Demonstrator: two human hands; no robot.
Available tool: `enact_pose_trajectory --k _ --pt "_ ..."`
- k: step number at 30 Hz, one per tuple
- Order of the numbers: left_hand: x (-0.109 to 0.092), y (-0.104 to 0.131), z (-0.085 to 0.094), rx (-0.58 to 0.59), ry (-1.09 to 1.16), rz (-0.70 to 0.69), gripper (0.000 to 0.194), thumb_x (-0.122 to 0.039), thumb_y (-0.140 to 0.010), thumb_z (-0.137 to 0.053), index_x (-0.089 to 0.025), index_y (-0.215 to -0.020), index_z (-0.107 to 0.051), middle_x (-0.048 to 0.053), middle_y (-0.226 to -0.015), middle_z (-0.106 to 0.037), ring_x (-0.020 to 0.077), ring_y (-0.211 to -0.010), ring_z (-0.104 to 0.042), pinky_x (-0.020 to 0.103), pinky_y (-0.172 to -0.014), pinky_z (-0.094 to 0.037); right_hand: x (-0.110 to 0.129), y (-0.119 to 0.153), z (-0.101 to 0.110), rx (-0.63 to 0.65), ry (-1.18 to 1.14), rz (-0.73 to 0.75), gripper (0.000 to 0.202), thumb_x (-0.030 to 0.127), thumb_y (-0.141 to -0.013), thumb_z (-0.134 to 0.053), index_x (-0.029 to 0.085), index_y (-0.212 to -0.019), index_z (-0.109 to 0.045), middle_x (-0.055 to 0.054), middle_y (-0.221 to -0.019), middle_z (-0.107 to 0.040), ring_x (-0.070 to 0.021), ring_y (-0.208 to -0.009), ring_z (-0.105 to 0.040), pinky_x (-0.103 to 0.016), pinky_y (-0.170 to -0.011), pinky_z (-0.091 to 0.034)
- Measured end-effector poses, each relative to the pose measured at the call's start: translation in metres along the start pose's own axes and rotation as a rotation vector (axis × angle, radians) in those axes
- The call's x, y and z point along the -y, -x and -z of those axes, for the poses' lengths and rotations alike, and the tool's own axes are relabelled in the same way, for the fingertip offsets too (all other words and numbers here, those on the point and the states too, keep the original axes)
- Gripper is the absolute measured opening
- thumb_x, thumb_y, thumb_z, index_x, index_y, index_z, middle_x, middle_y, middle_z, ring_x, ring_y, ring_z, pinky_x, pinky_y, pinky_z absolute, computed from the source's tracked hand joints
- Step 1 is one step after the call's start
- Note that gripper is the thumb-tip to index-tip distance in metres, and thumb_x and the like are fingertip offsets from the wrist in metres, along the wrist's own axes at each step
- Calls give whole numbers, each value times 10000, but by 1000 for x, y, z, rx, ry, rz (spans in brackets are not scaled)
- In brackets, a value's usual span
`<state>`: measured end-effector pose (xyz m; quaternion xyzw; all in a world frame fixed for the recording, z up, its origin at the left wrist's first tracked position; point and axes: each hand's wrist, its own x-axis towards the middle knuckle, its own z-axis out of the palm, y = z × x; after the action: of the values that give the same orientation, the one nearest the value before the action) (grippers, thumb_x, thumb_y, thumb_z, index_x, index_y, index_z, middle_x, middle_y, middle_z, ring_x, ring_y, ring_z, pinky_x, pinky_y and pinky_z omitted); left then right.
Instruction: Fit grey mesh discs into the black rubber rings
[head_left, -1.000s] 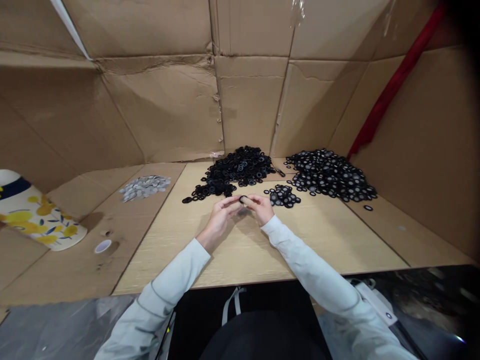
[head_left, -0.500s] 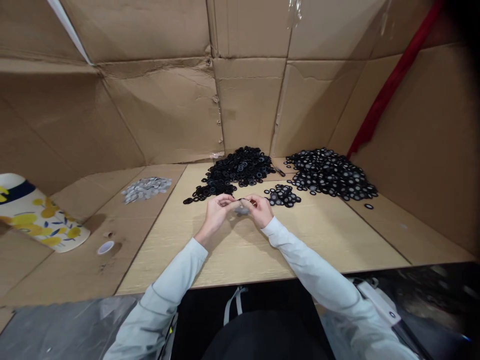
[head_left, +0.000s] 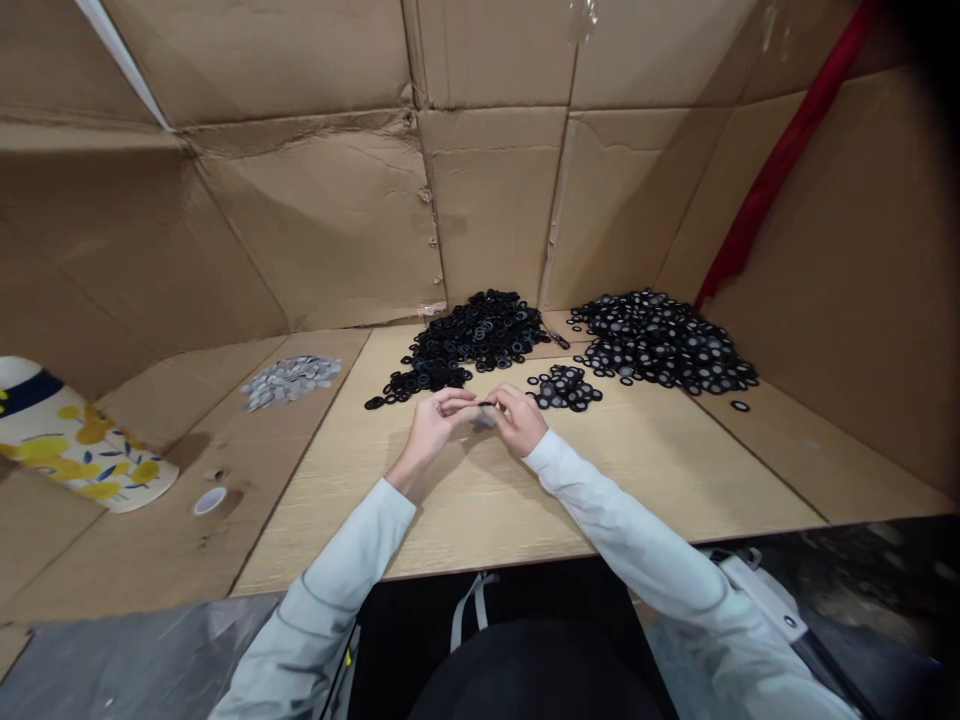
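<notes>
My left hand (head_left: pixel 437 424) and my right hand (head_left: pixel 516 420) meet over the middle of the board, fingertips pinched together on a small black ring (head_left: pixel 486 404). Just under the fingertips some grey discs (head_left: pixel 482 421) show, partly covered by the hands. A heap of black rings (head_left: pixel 480 335) rises right behind my hands. To the right of my right hand lies a small cluster of black rings with grey centres (head_left: pixel 564 388). A far larger heap of ringed discs (head_left: pixel 660 340) spreads behind it. Flat grey discs (head_left: pixel 291 381) form a loose pile on the left.
A light wooden board (head_left: pixel 525 520) lies on the cardboard surface. Cardboard walls (head_left: pixel 495 200) enclose the back and sides. At left stand a lemon-patterned container (head_left: pixel 97 450) and a white tape roll (head_left: pixel 210 501). A small tool (head_left: pixel 558 339) lies between the two heaps.
Both hands stay at the same spot, with slight finger movement around the black ring, which now shows more clearly. The whole view has shifted slightly.
</notes>
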<state>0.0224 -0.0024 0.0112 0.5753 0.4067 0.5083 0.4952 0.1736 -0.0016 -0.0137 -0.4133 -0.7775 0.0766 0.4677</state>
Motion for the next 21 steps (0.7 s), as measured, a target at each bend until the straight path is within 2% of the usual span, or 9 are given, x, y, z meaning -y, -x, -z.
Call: enact_pose_trajectory --k 5,13,17,21 --pt "2 -3 2 -5 53 29 260 -251 -506 -755 -155 -710 -627 30 -688 -655 145 -631 -601 257 -602 -475 2 -3 7 33 -157 4 171 293 -816 -456 191 -713 -546 -39 -746 -549 -155 -684 -498 -275 -631 -408" --pt "6 -2 -4 0 90 53 260 -220 -492 -765 -148 -692 -616 19 -654 -645 141 -609 -602 270 -623 -481 0 -3 1 -74 -247 -210 168 298 -753 -512 184 -636 -552 -16 -684 -542 -132 -625 -478 -258 -579 -382" --pt "11 -1 -10 -16 271 115 288 -212 -514 -766 -144 -737 -597 9 -665 -637 125 -619 -612 284 -687 -487 -3 -3 -5 -103 -453 -318 211 375 -710 -552 180 -636 -582 -9 -667 -567 -132 -630 -512 -260 -590 -418" --pt "17 0 -16 -81 470 188 261 -146 -539 -744 -144 -744 -582 9 -742 -644 100 -663 -620 282 -768 -484 -2 -4 -10 -107 -638 -434 267 437 -642 -614 174 -692 -621 -27 -727 -621 -145 -673 -558 -277 -629 -457"
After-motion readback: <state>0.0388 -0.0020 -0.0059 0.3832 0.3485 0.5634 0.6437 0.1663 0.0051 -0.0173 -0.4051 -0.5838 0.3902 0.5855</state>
